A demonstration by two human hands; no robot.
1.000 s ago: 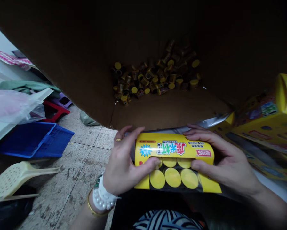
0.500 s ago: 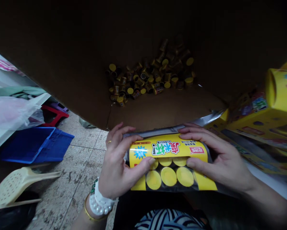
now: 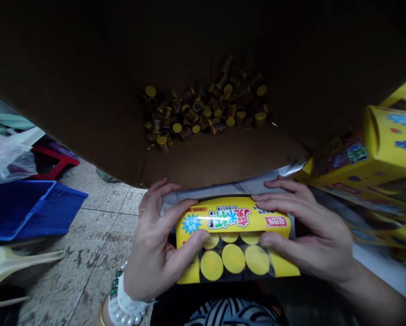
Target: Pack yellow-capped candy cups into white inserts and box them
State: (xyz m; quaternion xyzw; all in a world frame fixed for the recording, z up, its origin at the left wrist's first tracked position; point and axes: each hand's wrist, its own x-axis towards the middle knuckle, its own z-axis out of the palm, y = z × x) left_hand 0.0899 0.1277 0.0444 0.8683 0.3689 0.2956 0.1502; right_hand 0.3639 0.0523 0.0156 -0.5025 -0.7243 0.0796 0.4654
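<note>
A yellow printed carton [image 3: 233, 213] lies across my lap, its window showing two rows of small cups with round yellow lids [image 3: 233, 258]. My left hand [image 3: 162, 235] is closed round the carton's left end, the thumb pressing near the window's upper edge. Gripping the right end is my right hand [image 3: 308, 226], thumb on the front and fingers over the top. The carton's underside and far side are hidden. Beyond it, a large cardboard box [image 3: 203, 165] opens toward me, with many loose yellow-lidded cups [image 3: 196, 113] heaped on its dark floor.
Several yellow cartons [image 3: 393, 140] are stacked at the right. On the left are a blue plastic bin [image 3: 67, 208], a red plastic stool or frame [image 3: 58, 163], a cream plastic stool [image 3: 16, 265] and a clear plastic bag [image 3: 9, 156]. The tiled floor [image 3: 94, 244] looks stained.
The view has shifted slightly, and the carton sits a little lower and further left in it. Both hands keep hold; the right fingers have spread slightly along the top.
</note>
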